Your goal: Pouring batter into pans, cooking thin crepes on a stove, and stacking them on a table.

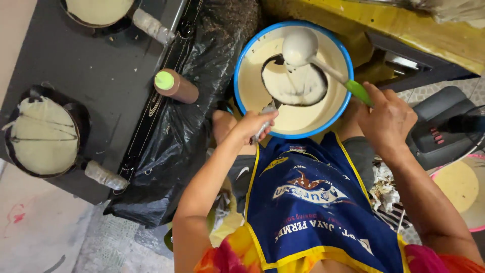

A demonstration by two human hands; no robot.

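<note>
My right hand (386, 119) is wrapped tight around the green handle of a ladle (313, 53), fingers fully curled. The ladle's cup is coated in pale batter and hangs over the middle of the blue-rimmed bowl (241, 60), with a thin stream running off it into the small black pan (295, 83) that sits inside the bowl. My left hand (252, 125) is closed on that pan's foil-wrapped handle (263, 126) at about 7 o'clock on the bowl's rim, so the pan is tilted over the batter pool.

The bowl sits right in front of my knees, at 12 o'clock from my blue apron (313, 202).

Off at 10 o'clock is a dark stove top (101, 76) with two more pans on it: one (43, 134) at 9 o'clock with a set, pale crepe in it, and one (98, 10) up at 11 o'clock, cut off by the frame edge. Both have wrapped handles. A brown bottle with a green cap (174, 86) lies on the stove's edge, just beside a black plastic sheet (172, 151). At 3 o'clock a pink plate (472, 222) holds a yellowish round.
</note>
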